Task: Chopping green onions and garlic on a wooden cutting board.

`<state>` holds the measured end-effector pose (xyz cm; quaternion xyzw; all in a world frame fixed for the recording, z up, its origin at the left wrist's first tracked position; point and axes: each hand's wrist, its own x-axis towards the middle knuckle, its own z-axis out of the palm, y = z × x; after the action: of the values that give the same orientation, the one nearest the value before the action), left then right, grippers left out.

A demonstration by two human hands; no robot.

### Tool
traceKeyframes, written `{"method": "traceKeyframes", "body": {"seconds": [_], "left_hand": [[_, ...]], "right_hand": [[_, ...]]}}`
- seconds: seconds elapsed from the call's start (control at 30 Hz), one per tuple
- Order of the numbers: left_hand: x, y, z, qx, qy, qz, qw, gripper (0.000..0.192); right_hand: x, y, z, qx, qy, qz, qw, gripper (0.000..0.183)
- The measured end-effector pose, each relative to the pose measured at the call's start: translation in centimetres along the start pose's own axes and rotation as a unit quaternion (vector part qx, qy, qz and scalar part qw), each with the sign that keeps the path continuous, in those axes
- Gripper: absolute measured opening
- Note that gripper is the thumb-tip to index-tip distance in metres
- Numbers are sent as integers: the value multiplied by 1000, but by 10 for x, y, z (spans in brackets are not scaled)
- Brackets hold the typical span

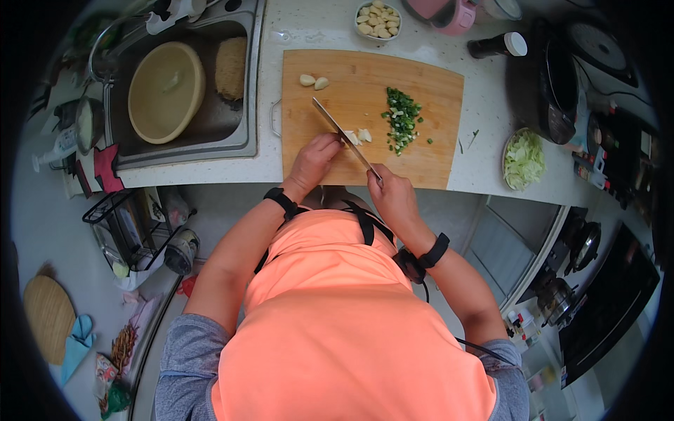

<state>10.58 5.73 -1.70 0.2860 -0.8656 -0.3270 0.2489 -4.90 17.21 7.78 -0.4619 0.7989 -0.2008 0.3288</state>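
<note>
My right hand (392,197) grips the handle of a kitchen knife (331,118), whose blade slants up to the left across the wooden cutting board (353,66). Beside the blade's left face, the bent fingertips of my left hand (316,160) rest low on the board; whatever may be under them is hidden. Sliced garlic (364,136) lies just right of the blade. Two peeled garlic cloves (314,81) sit near the board's upper left corner. Chopped scallions (403,120) form a loose pile on the right half.
A bowl of garlic cloves (377,21) stands behind the board. At left, the sink (251,105) holds a beige basin (197,94). To the right are a bowl of shredded lettuce (524,160), a dark jar with a white lid (495,46) and a black pot (532,79).
</note>
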Motion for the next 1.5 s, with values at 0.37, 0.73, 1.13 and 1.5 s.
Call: {"method": "traceKeyframes", "body": {"seconds": [0.37, 0.73, 1.13, 1.5], "left_hand": [[1, 0, 2, 3, 0, -7, 1000, 22], [13, 6, 3, -68, 15, -80, 994, 12], [14, 7, 8, -49, 21, -49, 997, 10], [14, 5, 8, -24, -1, -59, 998, 8]], "right_hand": [[13, 5, 26, -64, 15, -8, 998, 18], [9, 14, 10, 0, 34, 29, 999, 20], [7, 8, 4, -9, 32, 1, 999, 17], [14, 9, 17, -21, 23, 9, 999, 20]]}}
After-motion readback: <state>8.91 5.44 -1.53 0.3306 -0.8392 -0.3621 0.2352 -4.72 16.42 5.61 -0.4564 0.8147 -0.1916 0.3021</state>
